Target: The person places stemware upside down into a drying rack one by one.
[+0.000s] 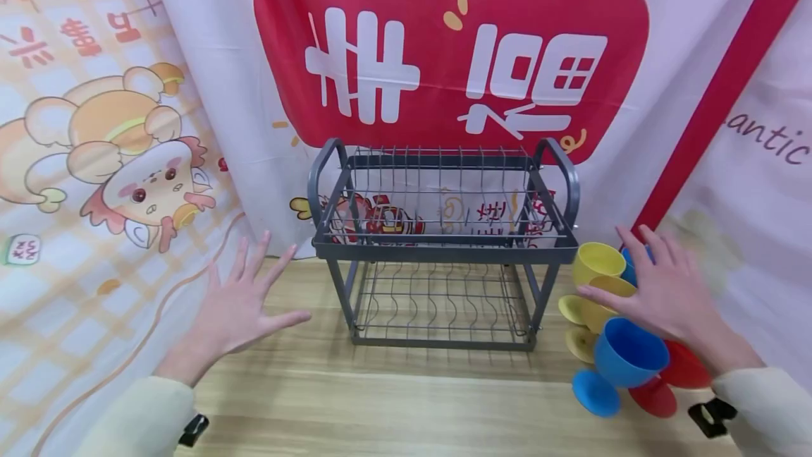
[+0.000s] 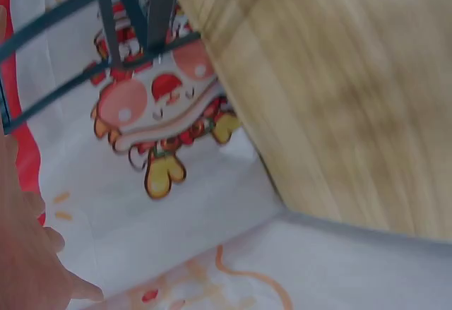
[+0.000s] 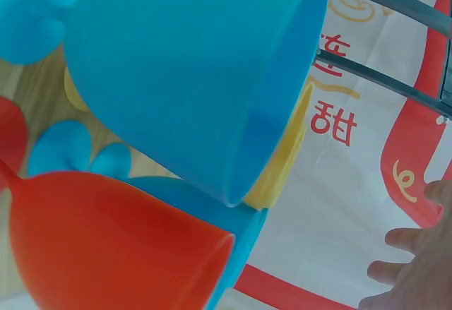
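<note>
A dark grey two-tier dish rack [image 1: 444,252] with wire shelves and curved side handles stands on the wooden table, before the back cloth. Left of it, my left hand [image 1: 235,309] hovers with fingers spread, holding nothing. My right hand [image 1: 666,288] is spread in the same way above a group of plastic goblets at the rack's right. That group has a blue goblet [image 1: 631,355] in front, a red goblet [image 1: 685,365] beside it, yellow goblets [image 1: 599,263] behind and another blue one partly hidden by the hand. In the right wrist view, the blue goblet [image 3: 183,70] looms near the red goblet [image 3: 120,239].
Light wooden tabletop [image 1: 380,407] extends in front of the rack. A printed white cloth with a red panel [image 1: 444,55] hangs behind, and a cartoon-patterned cloth [image 1: 95,161] covers the left side. More white cloth [image 1: 761,231] hangs on the right.
</note>
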`<state>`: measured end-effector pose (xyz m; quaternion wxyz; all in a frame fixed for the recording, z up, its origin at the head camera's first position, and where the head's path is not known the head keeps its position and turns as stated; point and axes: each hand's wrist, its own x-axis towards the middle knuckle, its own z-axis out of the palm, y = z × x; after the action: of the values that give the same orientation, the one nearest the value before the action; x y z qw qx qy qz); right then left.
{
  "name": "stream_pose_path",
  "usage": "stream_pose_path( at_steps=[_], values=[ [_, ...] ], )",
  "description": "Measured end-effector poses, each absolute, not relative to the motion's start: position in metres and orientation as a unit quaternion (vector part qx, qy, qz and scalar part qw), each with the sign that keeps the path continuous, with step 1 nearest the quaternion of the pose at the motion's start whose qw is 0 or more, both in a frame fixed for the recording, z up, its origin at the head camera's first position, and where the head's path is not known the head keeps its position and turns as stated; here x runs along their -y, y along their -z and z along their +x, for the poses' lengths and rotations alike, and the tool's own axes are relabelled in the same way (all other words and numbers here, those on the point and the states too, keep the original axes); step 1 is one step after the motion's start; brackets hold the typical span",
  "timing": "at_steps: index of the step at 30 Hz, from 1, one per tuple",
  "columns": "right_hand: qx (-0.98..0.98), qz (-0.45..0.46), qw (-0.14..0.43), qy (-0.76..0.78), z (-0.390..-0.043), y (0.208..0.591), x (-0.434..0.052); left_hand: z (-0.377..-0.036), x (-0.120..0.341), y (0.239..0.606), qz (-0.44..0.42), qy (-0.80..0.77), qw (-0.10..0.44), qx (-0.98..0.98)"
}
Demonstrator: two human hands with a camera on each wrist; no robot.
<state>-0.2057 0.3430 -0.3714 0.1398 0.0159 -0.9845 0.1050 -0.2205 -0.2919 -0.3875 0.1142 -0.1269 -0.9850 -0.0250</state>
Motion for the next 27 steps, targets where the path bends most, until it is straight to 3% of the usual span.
stream_pose_path(
  at_steps=[9,16,27],
  values=[
    [0.975,-0.005,0.131,-0.176,-0.181,0.378,-0.345,-0.193,0.263,0.405,-0.201,0.013,0.152,0.968],
    [0.959,-0.023,0.142,-0.245,-0.163,0.385,-0.344,-0.181,0.236,0.410,-0.243,0.004,0.140,0.960],
    [0.936,-0.041,0.164,-0.310,-0.139,0.401,-0.338,-0.171,0.209,0.416,-0.250,0.044,0.176,0.951]
  ],
)
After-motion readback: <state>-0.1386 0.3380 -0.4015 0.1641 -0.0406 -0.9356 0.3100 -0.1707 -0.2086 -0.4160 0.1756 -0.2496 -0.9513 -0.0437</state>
